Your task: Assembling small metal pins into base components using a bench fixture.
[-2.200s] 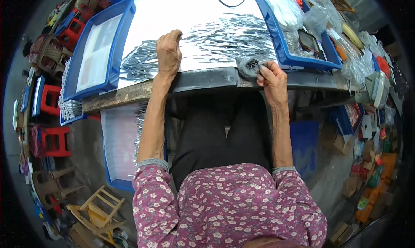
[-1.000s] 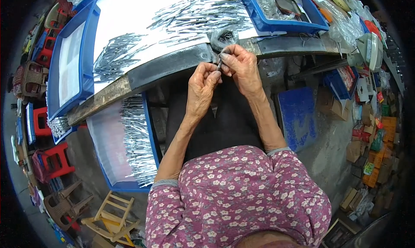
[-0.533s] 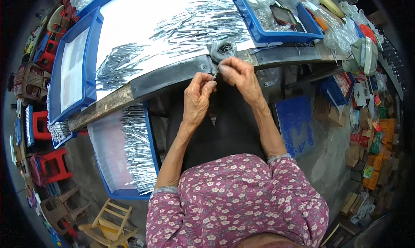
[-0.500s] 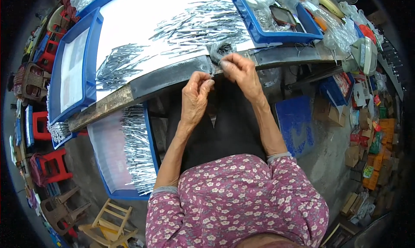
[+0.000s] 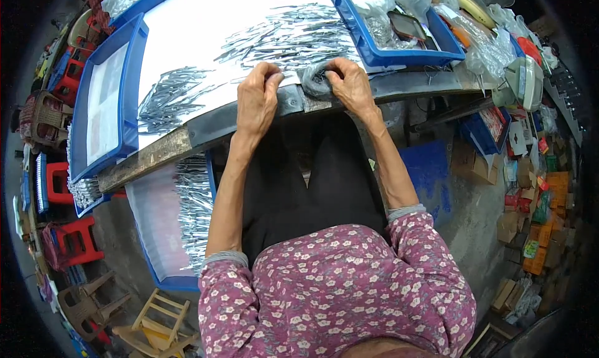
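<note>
White-topped table with a dark, worn front edge: smooth pale surface, edged along its left and right by blue plastic trays.

Thin silvery metal pins: slender, shiny, straight pieces, strewn in a loose heap across the middle of the table; a second, smaller scatter lies to the left, nearer the table edge.

Small round grey bundle: dull, soft-looking, rounded, sitting at the front edge of the table between the two hands. What it is made of cannot be told.

Left hand: fingers curled downward, fingertips pressed on the table top at the near rim of the pin heap, palm over the dark front edge. Whether it pinches any pins cannot be told.

Right hand: fingers bent, closed against the right side of the grey bundle, gripping it at the table edge.

Shallow blue plastic tray, left of the table top: rectangular, holding a pale flat sheet.

Blue plastic bin, right of the table top: holds crinkled clear plastic bags and a dark flat object.

Lower blue tray, below the table at the person's left: pale lining, with a dense row of the same silvery pins laid side by side.

Red plastic stools: on the floor at far left.
</note>
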